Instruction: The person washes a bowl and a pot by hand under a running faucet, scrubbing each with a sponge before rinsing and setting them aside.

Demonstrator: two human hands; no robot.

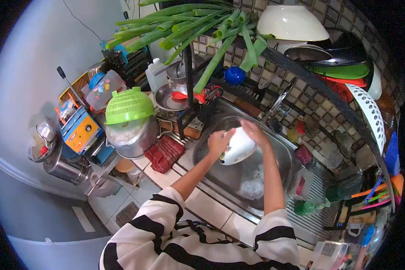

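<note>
A white bowl (239,148) with a floral pattern is held tilted over the metal sink (207,168). My left hand (220,141) grips its left edge, with the thumb toward the rim. On the bowl's other side, my right hand (255,131) presses against the wall, its fingers partly hidden and slightly smeared. White suds (252,186) lie in the sink basin below the bowl. The faucet (281,99) rises behind the sink, just beyond my right hand.
A red cloth (164,153) lies on the counter left of the sink, near a pot topped by a green colander (129,105). A green bottle (311,206) rests on the drainboard. Spring onions (184,27) overhang from the dish rack (333,96).
</note>
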